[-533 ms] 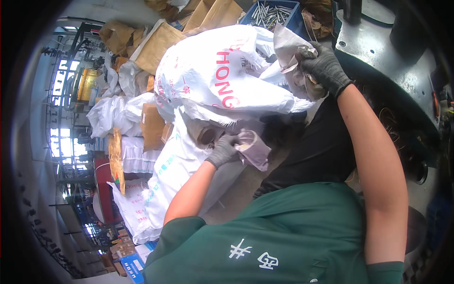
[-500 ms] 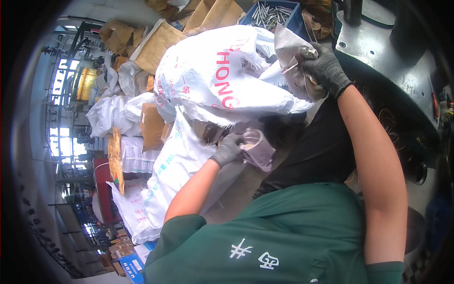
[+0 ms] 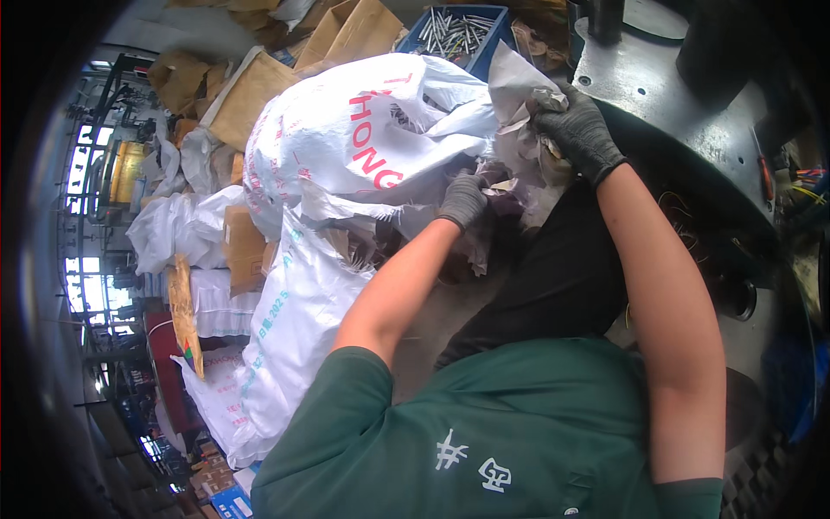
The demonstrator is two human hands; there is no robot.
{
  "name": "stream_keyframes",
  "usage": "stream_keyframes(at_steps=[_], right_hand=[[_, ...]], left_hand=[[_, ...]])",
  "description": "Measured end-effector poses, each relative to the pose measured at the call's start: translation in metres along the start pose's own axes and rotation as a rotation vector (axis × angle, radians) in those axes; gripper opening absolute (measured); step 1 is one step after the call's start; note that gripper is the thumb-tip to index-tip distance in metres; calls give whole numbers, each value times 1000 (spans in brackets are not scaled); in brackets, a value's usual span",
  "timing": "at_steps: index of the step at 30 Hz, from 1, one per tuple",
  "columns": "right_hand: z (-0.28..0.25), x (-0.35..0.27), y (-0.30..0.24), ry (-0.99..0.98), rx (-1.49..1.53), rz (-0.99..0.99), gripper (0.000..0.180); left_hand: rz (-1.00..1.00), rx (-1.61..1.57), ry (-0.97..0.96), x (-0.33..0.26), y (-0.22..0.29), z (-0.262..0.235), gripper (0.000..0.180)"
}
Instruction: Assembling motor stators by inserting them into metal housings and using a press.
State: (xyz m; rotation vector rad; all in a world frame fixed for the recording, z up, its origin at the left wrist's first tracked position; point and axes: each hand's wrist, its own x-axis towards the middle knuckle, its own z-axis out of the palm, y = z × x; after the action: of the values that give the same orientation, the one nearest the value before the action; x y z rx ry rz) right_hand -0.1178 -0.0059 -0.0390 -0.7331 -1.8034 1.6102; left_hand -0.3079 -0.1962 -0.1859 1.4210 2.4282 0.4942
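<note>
My right hand [image 3: 577,131], in a dark grey knit glove, is closed on a bundle of crumpled greyish paper [image 3: 517,82] whose sheets stand up and hang down around it. Beside it, my left hand [image 3: 464,201], gloved too, has its fingers closed on crumpled purplish-grey paper [image 3: 508,201]. Some of that paper dangles below the fingers. A large white woven sack [image 3: 316,121] with red print bulges just left of both hands, its frayed edge close to my left wrist. Under it, a second white woven sack [image 3: 298,303] with blue-green print slopes toward my left arm.
Beyond the sacks stand a blue bin [image 3: 488,43] of metal rods and an open cardboard box [image 3: 350,39]. Brown paper [image 3: 246,99] lies at the far left. A grey metal machine plate [image 3: 657,82] and a red-handled tool [image 3: 764,176] are on the right.
My left hand has moved right and away from me, carrying its purplish-grey paper up to the bundle in my right hand. The right hand keeps its hold; the whole view has shifted slightly.
</note>
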Motion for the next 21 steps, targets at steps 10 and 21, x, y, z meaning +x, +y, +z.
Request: stream_keyframes(at_steps=[10,21], right_hand=[[-6,8,6,20,-135,32,63],[-4,1,-15,17,-22,37,47]], left_hand=[[35,122,-235,-71,12,-42,24],[-59,135,-397,-257,-31,-49,27]])
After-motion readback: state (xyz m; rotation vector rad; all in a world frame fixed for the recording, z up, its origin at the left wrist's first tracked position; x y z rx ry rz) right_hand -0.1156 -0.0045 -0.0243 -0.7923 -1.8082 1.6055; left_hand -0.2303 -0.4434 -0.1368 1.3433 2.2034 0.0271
